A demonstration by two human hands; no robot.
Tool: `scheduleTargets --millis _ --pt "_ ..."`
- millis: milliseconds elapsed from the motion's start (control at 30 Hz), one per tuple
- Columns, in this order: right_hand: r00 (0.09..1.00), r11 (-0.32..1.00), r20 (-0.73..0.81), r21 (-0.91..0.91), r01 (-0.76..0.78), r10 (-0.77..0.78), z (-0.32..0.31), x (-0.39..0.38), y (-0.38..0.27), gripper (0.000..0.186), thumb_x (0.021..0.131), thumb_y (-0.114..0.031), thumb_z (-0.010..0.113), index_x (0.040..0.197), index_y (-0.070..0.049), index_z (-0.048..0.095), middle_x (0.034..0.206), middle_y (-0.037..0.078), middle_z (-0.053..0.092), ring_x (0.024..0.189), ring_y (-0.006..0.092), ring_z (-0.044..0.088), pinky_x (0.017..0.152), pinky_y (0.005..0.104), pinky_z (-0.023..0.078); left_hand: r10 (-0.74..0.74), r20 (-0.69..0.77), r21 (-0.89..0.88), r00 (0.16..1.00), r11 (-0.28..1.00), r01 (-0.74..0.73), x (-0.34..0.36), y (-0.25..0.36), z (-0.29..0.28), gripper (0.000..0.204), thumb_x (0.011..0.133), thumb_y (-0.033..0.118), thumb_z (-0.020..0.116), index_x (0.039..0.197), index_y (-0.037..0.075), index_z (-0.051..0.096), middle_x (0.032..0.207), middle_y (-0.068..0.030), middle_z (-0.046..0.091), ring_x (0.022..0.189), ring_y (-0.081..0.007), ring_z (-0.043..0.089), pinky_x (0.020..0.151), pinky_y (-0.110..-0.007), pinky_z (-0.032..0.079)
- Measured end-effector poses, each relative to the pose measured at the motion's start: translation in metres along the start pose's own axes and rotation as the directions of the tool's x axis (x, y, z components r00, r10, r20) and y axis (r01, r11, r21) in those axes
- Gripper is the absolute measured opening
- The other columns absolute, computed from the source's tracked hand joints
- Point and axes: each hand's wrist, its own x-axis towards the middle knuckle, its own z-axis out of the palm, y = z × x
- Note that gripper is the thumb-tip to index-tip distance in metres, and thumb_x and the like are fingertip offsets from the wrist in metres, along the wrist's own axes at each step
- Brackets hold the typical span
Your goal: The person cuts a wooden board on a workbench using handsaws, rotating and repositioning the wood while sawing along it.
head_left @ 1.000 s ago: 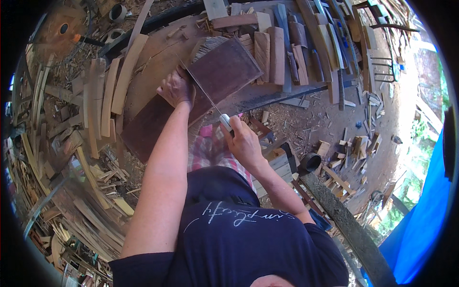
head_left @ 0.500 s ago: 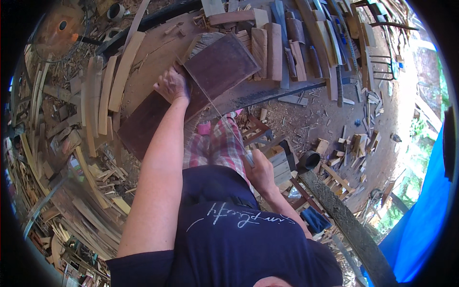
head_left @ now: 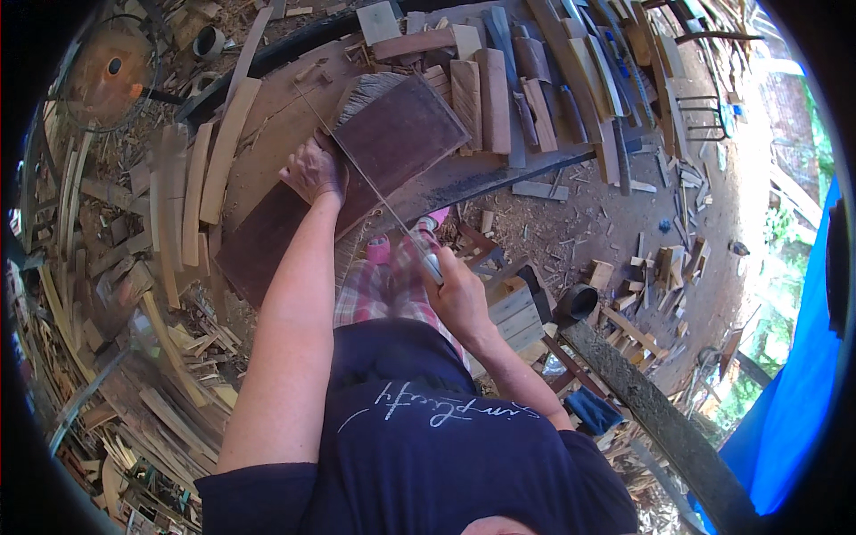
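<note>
Closest to my camera is the wearer's dark shirt (head_left: 428, 446), white script across the chest, with checked trousers (head_left: 366, 299) just past it. I have the right hand (head_left: 459, 294) in front of the waist, its fingers wrapped round the pale handle (head_left: 433, 268) of a saw (head_left: 379, 193). The thin blade runs from there up and to the left, right across the board (head_left: 401, 125), its tip reaching out past the far edge. The left hand (head_left: 314, 169) lies on the board just left of the blade; its fingers look bent and close together, and I cannot tell whether any of them clamp an edge. The board, flat and dark brown, sits aslant at the near side of the bench (head_left: 276, 138), one end beside the left forearm. A block (head_left: 364, 94) shows at its far edge; I cannot tell whether it props the board. Down past the near edge I get pink sandals (head_left: 379, 251). A dark beam (head_left: 660, 423) slants through the lower right, offcuts (head_left: 670, 267) littering the ground beyond. Wood pieces (head_left: 493, 102) crowd the bench's right side. Outermost are a blue tarp (head_left: 789, 401) at right and a fan (head_left: 111, 80) at upper left.
</note>
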Motion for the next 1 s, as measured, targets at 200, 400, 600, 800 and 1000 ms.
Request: scheduleTargets --millis 200,400,600,800,1000 --pt "0.999 1.0 -0.03 -0.011 0.019 -0.02 0.04 0.056 -0.009 0.024 0.087 -0.016 0.062 0.104 -0.004 0.049 0.083 0.023 0.06 0.078 0.043 0.061 0.066 0.0509 0.049 -0.012 0.024 0.012 1.0 1.0 0.012 0.002 -0.005 0.002 0.05 0.101 0.039 0.031 0.086 0.013 0.071 0.095 -0.0104 0.07 0.097 -0.0274 0.063 0.087 -0.043 0.037" --pt "0.999 0.999 0.024 -0.006 -0.042 0.042 -0.015 -0.016 -0.001 0.021 0.087 -0.016 0.064 0.098 -0.004 0.051 0.081 0.022 0.059 0.074 0.0434 0.061 0.063 0.0504 0.048 -0.006 -0.038 -0.036 0.999 0.999 0.004 0.001 -0.005 0.004 0.05 0.1 0.043 0.033 0.088 0.012 0.071 0.091 -0.0118 0.071 0.094 -0.0276 0.064 0.086 -0.043 0.037" --pt "0.994 0.996 -0.088 0.059 0.064 -0.058 0.025 0.058 -0.025 0.018 0.089 -0.017 0.061 0.095 -0.005 0.05 0.081 0.022 0.06 0.077 0.0438 0.061 0.066 0.0522 0.048 -0.015 0.159 0.151 0.987 0.988 -0.009 0.007 -0.016 0.019 0.053 0.1 0.043 0.031 0.087 0.012 0.072 0.09 -0.0113 0.071 0.095 -0.0273 0.064 0.087 -0.043 0.037" --pt "0.999 0.998 -0.031 0.053 -0.026 0.028 0.006 0.005 -0.003 0.02 0.088 -0.018 0.063 0.098 -0.006 0.051 0.081 0.023 0.059 0.076 0.0429 0.061 0.066 0.0512 0.049 -0.03 0.042 0.037 0.999 0.999 0.029 0.004 -0.001 -0.001 0.049 0.098 0.045 0.036 0.083 0.015 0.072 0.088 -0.0114 0.071 0.095 -0.0272 0.064 0.08 -0.043 0.037" --pt "0.997 0.998 -0.068 0.052 0.023 -0.02 0.022 0.026 -0.007 0.022 0.089 -0.02 0.063 0.097 -0.005 0.049 0.079 0.022 0.059 0.076 0.0424 0.062 0.064 0.0511 0.049 -0.034 0.035 -0.005 0.999 0.999 0.034 0.002 0.001 -0.006 0.056 0.101 0.044 0.029 0.086 0.012 0.072 0.091 -0.0119 0.071 0.096 -0.0293 0.063 0.085 -0.044 0.036"
